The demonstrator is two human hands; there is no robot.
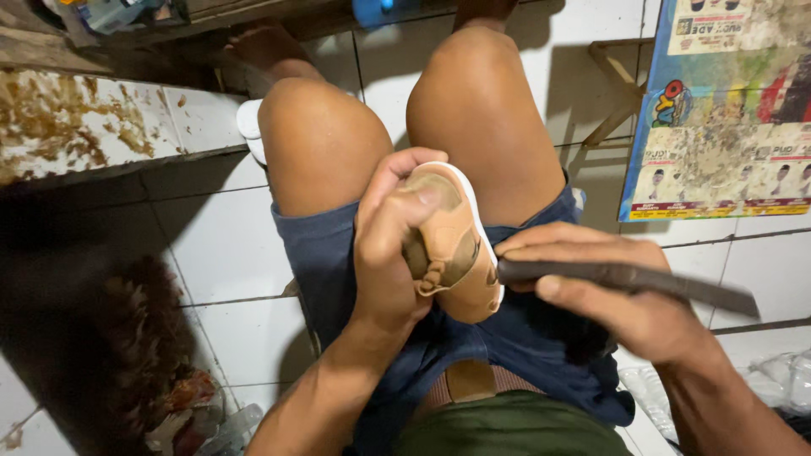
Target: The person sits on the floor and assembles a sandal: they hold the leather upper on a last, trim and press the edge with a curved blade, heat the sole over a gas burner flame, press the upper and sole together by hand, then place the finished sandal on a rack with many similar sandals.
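My left hand grips the small tan sandal by its stiff sole edge; it looks light, straps soft. My right hand clasps a dark tool.
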